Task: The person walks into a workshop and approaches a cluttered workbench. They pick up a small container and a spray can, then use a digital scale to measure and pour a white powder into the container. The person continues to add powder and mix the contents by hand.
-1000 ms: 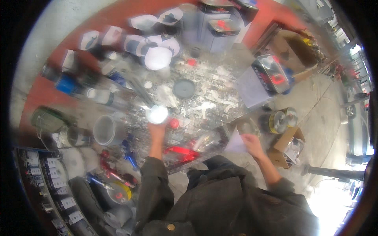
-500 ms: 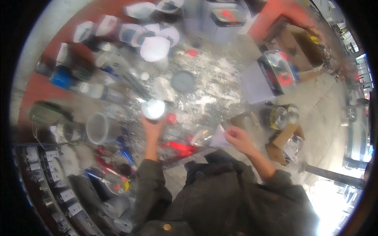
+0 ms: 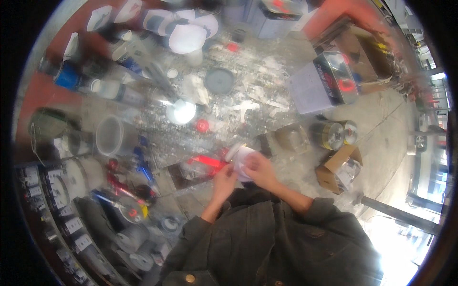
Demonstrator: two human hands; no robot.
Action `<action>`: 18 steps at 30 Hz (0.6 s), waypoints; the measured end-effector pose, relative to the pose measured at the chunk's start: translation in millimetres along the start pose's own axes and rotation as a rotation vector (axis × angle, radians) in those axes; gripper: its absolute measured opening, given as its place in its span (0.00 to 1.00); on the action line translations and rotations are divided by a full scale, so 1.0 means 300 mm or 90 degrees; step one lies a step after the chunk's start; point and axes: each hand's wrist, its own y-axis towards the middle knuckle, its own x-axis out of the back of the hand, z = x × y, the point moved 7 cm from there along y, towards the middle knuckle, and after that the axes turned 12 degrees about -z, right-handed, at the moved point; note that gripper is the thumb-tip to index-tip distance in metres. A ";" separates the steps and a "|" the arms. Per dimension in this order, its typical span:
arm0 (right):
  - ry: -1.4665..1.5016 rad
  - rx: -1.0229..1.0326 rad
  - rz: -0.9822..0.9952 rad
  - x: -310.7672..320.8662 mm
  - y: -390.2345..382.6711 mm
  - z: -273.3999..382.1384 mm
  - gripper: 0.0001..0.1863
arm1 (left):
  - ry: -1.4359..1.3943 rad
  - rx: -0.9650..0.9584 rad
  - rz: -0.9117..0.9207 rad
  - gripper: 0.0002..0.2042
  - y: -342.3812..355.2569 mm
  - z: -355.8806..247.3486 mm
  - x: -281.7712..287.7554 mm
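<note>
Both my hands meet low in the middle, over the near edge of the stained worktop [image 3: 243, 112]. Between them is a piece of thin white paper [image 3: 242, 164], rounded at the top and narrowing like a cone. My right hand [image 3: 259, 170] has its fingers bent around the paper's right side. At the lower left edge, my left hand [image 3: 225, 182] pinches it; the fingertips are partly blurred. Just left of the paper lies a bright red object [image 3: 207, 163]. Further back, a cup [image 3: 183, 112] with shiny pale contents stands with a long grey stick [image 3: 160, 78] leaning at it.
A red cap [image 3: 202, 125] and a grey round lid [image 3: 219, 80] lie on the worktop. A translucent tub [image 3: 110, 136] stands left, near a spray gun [image 3: 114, 178]. Metal cans [image 3: 329, 135], a rectangular tin [image 3: 319, 86] and an open cardboard box [image 3: 336, 169] are at right.
My left hand has let go of the cup and come right and nearer to the paper. My right hand has brought the paper left, and it looks more spread. The view has shifted slightly.
</note>
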 end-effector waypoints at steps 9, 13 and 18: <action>0.046 0.099 -0.211 0.172 0.060 0.125 0.14 | 0.404 -0.126 -0.108 0.10 0.125 0.087 0.023; 0.070 0.107 -0.282 0.302 0.088 0.178 0.16 | 0.325 -0.088 -0.158 0.11 0.156 0.064 0.059; 0.122 0.134 -0.294 0.334 0.100 0.261 0.16 | 0.320 -0.104 -0.100 0.17 0.171 0.097 0.013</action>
